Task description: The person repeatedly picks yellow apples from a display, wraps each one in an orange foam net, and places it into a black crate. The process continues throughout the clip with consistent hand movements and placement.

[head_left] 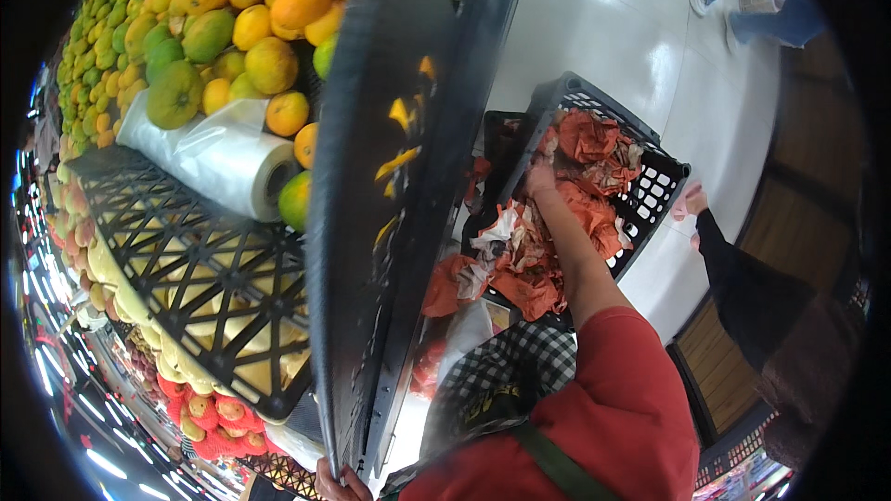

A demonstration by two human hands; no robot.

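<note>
My right hand (540, 179) reaches into a black plastic crate (654, 188), at its near side wall, among crumpled red and white paper (592, 139). It is blurred, and its fingers are partly hidden, so its grip does not show. More crumpled paper (522, 257) lies beside my forearm. My left hand (344, 483), at the bottom edge of the view, has its fingers closed around the edge of the black display panel (334, 362). A second dark crate (498, 146) is partly visible under the first.
Left of the panel, oranges (271, 66) are heaped beside a roll of clear plastic bags (209, 153) and an upturned black lattice crate (230, 292). A person's dark sleeve (738, 278) and hand are close right of the crate. Another person's legs (766, 0) are at top right.
</note>
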